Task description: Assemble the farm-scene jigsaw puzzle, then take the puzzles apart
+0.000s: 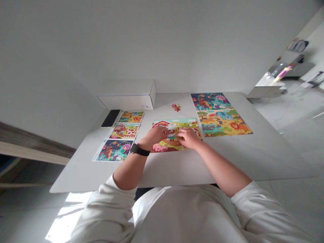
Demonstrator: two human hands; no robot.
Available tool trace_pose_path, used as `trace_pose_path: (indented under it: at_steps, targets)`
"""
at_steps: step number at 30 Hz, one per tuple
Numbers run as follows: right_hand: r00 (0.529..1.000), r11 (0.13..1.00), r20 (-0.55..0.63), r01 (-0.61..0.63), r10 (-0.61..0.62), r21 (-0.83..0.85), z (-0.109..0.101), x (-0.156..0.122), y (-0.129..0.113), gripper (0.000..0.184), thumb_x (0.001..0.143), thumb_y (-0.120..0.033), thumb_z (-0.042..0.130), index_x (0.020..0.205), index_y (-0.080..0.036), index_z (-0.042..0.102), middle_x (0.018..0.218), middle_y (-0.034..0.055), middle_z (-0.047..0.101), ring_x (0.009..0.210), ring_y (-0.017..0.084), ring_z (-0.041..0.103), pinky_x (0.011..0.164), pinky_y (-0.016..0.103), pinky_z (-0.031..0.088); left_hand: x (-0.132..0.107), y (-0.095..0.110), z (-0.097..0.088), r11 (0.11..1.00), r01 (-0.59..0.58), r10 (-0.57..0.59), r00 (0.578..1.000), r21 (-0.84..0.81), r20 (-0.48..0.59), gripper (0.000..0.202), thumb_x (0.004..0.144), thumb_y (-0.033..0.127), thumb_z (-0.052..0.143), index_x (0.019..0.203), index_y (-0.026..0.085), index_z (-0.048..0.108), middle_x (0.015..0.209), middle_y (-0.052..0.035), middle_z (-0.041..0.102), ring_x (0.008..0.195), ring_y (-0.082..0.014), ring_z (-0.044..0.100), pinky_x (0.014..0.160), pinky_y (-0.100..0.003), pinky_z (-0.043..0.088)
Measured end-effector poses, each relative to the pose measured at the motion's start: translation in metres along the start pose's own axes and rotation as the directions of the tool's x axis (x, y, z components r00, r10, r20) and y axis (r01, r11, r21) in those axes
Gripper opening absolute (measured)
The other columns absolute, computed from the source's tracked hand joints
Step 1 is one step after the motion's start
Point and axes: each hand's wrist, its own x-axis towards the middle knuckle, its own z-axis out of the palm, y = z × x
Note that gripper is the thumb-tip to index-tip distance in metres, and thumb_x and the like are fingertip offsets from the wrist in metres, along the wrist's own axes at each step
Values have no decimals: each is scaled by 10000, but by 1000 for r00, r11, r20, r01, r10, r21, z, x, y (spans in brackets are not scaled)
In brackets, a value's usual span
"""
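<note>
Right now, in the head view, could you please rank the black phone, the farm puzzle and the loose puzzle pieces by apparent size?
Largest to smallest:
farm puzzle
black phone
loose puzzle pieces

The colourful farm jigsaw (172,143) lies flat on the table (177,172), white showing near its middle, loose pieces (176,107) clustered beyond.

**Left hand (159,135) and right hand (188,137) face each other across a small gap**

Both are palm-down with bent fingers (181,133), whose tips point inward, near but apart. Behind the fingers, the left forearm (130,168) and right forearm (222,165) slant outward toward the body.
</note>
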Motion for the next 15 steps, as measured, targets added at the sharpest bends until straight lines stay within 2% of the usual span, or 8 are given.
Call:
trace_pose_path:
  at_steps: [3,5,7,10,15]
  targets:
    - [992,997,-104,-76,78,17,-4,0,9,177,1003,-217,694,1075,-270,847,1105,68,805,1056,246,722,1016,414,522,5,-3,-5,999,33,-34,991,-7,-133,179,940,272,683,1055,251,819,1014,-70,800,903,-238,729,841,-324,552]
    - [976,990,-165,-141,143,25,-8,-1,17,184,1004,-229,679,1064,-279,845,1115,66,804,1039,243,725,1013,420,537,4,-7,-4,999,48,-47,964,-5,-262,218,982,269,639,1116,247,810,1074,-83,790,975,-246,722,904,-341,555]
    - [955,979,-217,-202,201,18,-11,-3,24,184,990,-225,678,1044,-285,843,1112,65,802,1045,248,723,1012,430,543,2,-12,1,999,46,-38,937,17,-346,241,1001,259,616,1155,253,801,1118,-89,772,1050,-261,705,980,-376,550]
    - [928,960,-261,-280,267,-15,-11,-5,33,186,978,-213,670,1014,-285,837,1096,63,805,1051,262,714,1014,449,540,-3,-20,9,999,34,-20,933,32,-360,258,991,240,629,1194,260,787,1147,-88,756,1090,-277,683,1035,-421,540]
    - [908,930,-252,-361,335,-67,-5,-9,36,178,977,-227,671,992,-286,838,1098,58,802,1052,273,710,1033,475,526,-6,-21,14,999,42,-30,939,27,-341,286,983,221,630,1237,220,762,1248,-119,730,1170,-302,658,1083,-468,526]
